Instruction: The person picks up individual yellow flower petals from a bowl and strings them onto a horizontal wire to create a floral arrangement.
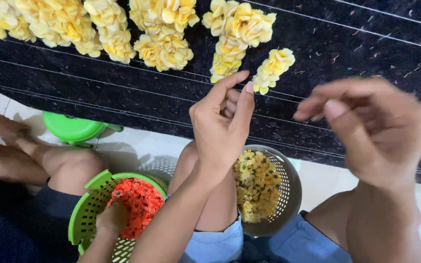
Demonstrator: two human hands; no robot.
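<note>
Black cloth (123, 92) spreads across the floor, with yellow flower bunches (166, 44) strung along its far edge. Nearer sit a grey basket (291, 190) of yellow blossoms and a green basket (86, 209) of orange ones, another person's hand (113, 216) in it. Left hand (222, 129) is half curled, right hand (371, 129) blurred, fingertips pinched; whether either holds anything I cannot tell. The small flower string (273, 68) lies just beyond, slanting away, nearer the left hand

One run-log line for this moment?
left hand raised, nothing visible in it | right hand blurred | grey basket of yellow flowers below
</note>
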